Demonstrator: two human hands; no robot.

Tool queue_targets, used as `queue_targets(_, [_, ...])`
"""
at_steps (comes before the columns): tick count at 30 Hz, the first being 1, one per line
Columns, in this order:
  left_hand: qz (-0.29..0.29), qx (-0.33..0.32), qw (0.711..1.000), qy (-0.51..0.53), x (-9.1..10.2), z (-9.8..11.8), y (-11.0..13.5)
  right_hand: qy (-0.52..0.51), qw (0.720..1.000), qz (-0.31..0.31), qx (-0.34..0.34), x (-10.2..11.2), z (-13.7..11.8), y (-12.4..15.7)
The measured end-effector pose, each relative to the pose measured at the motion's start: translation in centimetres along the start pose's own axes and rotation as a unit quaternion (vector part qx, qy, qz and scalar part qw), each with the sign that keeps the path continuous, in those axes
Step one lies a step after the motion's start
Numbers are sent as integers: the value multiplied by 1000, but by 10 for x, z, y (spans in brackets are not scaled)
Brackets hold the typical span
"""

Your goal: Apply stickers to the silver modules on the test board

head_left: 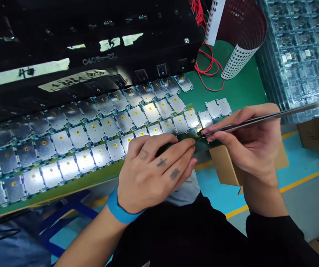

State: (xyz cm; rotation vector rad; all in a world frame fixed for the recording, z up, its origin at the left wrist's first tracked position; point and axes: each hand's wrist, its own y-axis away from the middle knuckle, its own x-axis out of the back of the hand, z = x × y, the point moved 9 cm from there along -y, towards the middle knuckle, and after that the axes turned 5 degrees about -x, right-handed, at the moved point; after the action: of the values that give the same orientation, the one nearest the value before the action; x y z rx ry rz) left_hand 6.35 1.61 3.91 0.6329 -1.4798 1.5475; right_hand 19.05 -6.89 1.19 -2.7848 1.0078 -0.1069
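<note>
My right hand [255, 144] grips a long pair of metal tweezers [248, 122], whose tips point left toward my other hand's fingertips. My left hand [156, 170], with a blue wristband [123, 207], rests at the bench's front edge, fingers bent and pressed together. Something small and yellowish-green [194, 135] shows by its fingertips; what the fingers hold is hidden. Behind the hands, rows of small circuit boards with silver shields [92, 131] lie on the green mat, most bearing a yellow square. Boards without yellow squares [214, 109] lie just beyond the tweezers.
A black switch box [92, 44] stands along the back. Red wire [211, 70] and a curled perforated white sheet [240, 61] lie to its right. Stacked clear blister trays [301, 48] occupy the right end. Cardboard boxes [226, 165] stand on the floor below.
</note>
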Motion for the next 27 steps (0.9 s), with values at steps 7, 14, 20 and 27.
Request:
queue_targets(7, [-13,1,1000,-8,-3,0,-2,31,999,-17,-26,1,5,-4])
queue_targets(14, [-15,1,1000,4,-3,0,0,47,998,-19,-23,3,5,-3])
queue_targets(20, [-13,2,1000,-2,-3,-1,0,47,999,-12,-15,3,4,-2])
queue_targets(27, [-14,-1,1000,0,-3,1,-2,-6,999,7,-31,0,5,-3])
